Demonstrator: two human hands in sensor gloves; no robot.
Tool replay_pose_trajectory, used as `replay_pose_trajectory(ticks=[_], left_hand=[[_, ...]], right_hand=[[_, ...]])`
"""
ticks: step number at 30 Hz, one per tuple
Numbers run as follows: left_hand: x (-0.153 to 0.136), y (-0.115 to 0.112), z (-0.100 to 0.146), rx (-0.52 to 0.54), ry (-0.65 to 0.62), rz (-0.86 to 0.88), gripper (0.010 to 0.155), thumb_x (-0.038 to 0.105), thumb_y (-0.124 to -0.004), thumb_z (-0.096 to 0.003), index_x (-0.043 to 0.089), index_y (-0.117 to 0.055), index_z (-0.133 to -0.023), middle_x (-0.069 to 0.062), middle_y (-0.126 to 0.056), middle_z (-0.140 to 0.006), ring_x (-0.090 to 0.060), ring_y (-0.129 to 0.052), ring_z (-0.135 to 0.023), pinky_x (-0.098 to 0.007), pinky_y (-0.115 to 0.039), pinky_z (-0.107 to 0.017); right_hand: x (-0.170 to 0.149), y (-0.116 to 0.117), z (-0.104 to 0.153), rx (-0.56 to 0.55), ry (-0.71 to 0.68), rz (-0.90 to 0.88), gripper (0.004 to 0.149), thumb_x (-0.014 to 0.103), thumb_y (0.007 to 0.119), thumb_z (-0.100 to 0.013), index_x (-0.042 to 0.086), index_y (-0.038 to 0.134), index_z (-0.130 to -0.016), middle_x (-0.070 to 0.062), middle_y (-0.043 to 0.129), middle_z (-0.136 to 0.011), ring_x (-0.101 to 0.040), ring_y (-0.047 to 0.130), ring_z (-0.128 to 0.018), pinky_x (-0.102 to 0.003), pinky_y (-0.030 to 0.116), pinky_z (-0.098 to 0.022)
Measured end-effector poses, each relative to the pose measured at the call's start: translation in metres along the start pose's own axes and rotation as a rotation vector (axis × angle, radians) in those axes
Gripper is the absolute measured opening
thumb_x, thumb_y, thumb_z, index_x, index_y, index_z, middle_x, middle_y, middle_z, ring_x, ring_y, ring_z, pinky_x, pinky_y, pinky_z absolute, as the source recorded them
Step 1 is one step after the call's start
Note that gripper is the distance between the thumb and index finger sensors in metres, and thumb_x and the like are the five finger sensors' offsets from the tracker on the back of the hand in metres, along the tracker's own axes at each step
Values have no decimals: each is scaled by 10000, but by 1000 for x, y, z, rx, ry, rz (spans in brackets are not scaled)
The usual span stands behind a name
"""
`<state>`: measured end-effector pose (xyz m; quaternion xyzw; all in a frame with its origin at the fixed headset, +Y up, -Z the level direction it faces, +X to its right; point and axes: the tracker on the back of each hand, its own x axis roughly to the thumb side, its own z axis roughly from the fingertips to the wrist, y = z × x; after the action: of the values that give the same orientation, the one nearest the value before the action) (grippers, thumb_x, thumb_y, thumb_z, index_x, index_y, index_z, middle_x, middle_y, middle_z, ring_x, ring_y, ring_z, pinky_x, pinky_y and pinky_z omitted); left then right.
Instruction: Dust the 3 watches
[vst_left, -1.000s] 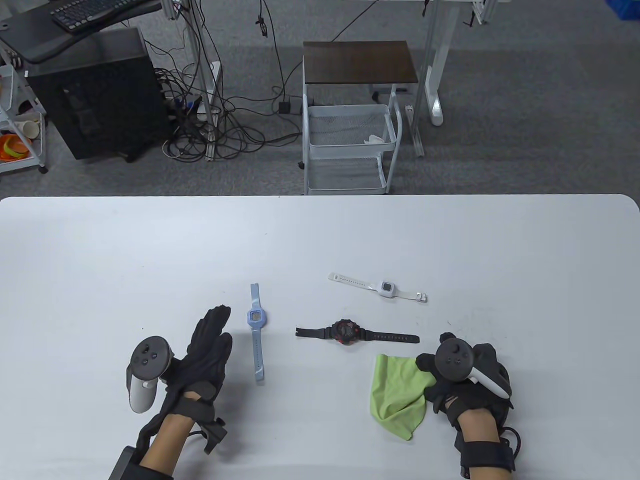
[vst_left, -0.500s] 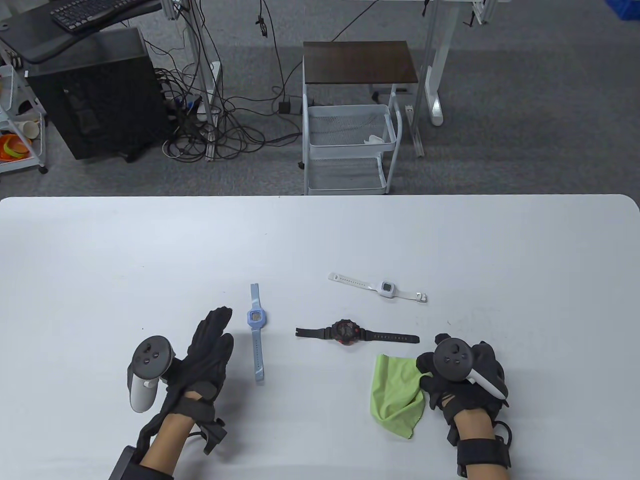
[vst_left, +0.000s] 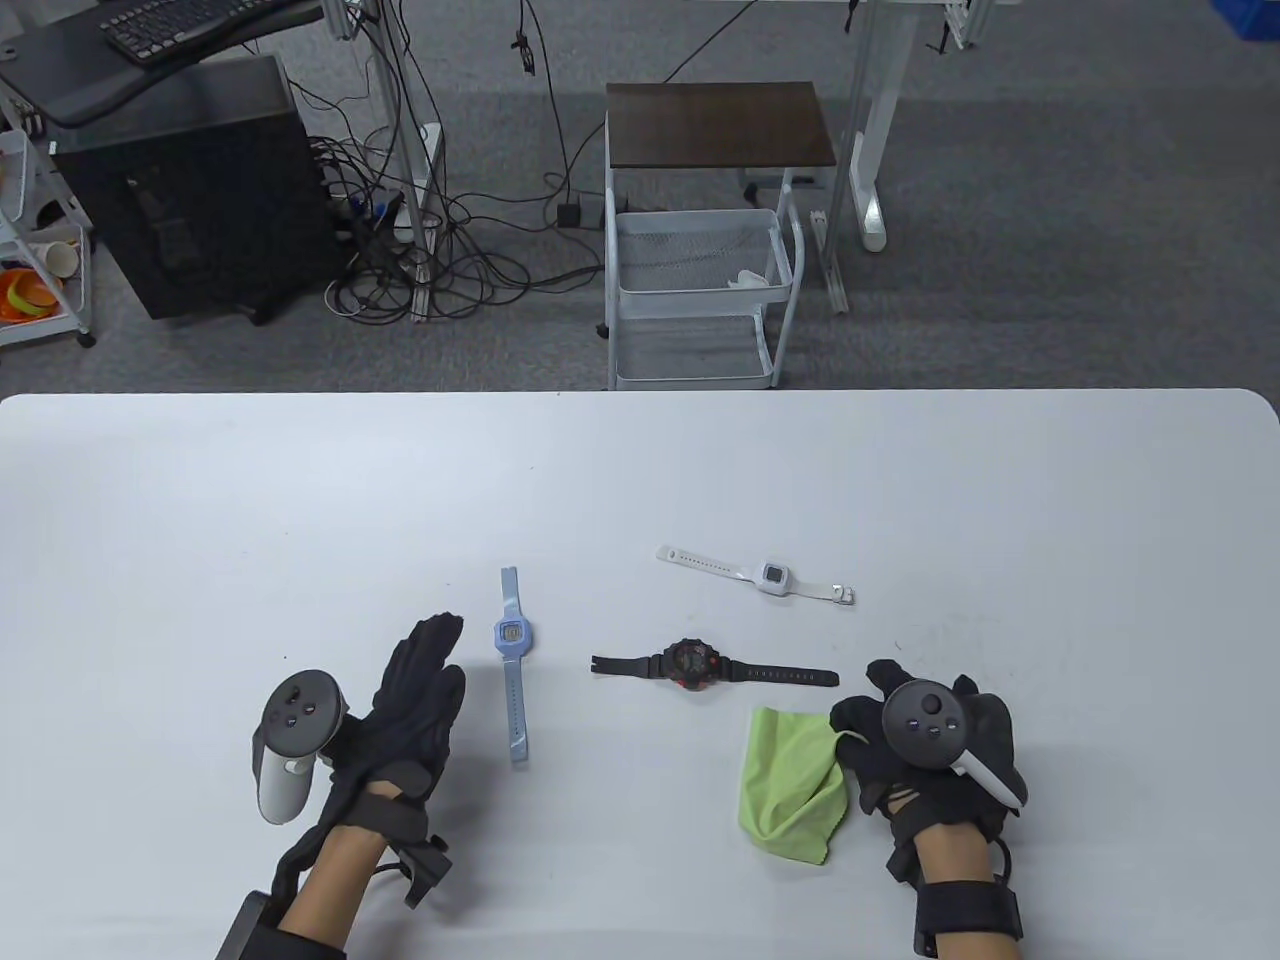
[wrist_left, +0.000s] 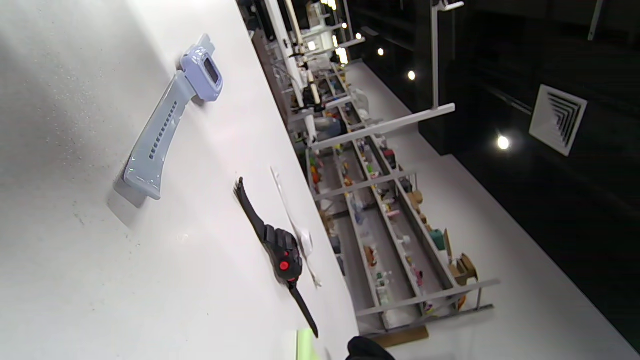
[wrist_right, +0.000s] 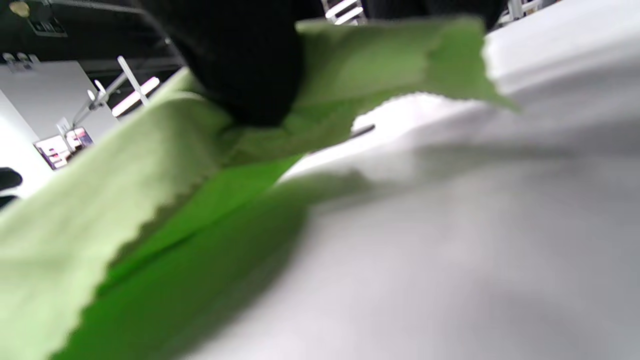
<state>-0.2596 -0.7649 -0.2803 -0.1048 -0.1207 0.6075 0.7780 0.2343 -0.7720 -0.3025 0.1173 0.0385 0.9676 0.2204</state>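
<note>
From the table view, the right hand pinches the right edge of the thin lime-green dusting cloth, which lies partly lifted on the white table at the near right. Its grip is closed on the fabric. The left hand rests at the near left with straight fingers, holding nothing. The three watches lie apart: the pale blue plastic watch just right of the left hand, the black watch with a red-trimmed face in the middle, just beyond the cloth, and the white rubber-strapped watch farther back.

The left wrist view shows the pale blue plastic watch flat, face up, and the black watch with a red-trimmed face farther right — neither is touched yet.

In the right wrist view, a gloved fingertip presses into a fold of the cloth, whose serrated edge hangs off the table.

To do this step well, I judge the hand should gather more cloth under the fingers — a bare edge pinch would flap — then take the nearest watch, the black one, while the free left hand steadies its strap.
</note>
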Motion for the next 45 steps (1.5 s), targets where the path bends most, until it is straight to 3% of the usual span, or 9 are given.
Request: replay_pose_trajectory(ticks=[12, 25, 38, 45], left_hand=[[-1, 2, -1, 2, 11, -4, 773, 695, -450, -587, 302, -134, -1172, -94, -2, -1215, -458, 96, -1082, -725, 30, -622], [-3, 2, -1, -2, 41, -23, 759, 676, -462, -594, 287, -166, -1175, -101, -17, -1217, -461, 93, -1080, -724, 30, -622], [-8, 5, -7, 38, 140, -134, 693, 596, -506, -614, 261, -269, -1172, -102, -91, -1223, -452, 85, -1083, -718, 25, -629], [-1, 16, -46, 35, 310, -298, 631, 530, -551, -621, 294, -353, -1171, -94, -106, -1227, -440, 82, -1086, -708, 18, -645]], right_hand=[[17, -20, 13, -212, -138, -121, 386, 389, 851, -406, 254, 861, -767, -271, 537, -1016, -514, 630, -801, -818, 223, -506], [42, -36, 30, -493, -367, -408, 382, 409, 836, -417, 228, 871, -752, -264, 616, -986, -497, 701, -759, -816, 296, -503], [50, -43, 38, -572, -454, -498, 385, 414, 834, -418, 220, 873, -749, -247, 646, -984, -484, 728, -756, -817, 312, -512], [51, -43, 37, -576, -457, -530, 386, 416, 832, -421, 220, 873, -751, -247, 651, -983, -483, 733, -754, -816, 316, -514]])
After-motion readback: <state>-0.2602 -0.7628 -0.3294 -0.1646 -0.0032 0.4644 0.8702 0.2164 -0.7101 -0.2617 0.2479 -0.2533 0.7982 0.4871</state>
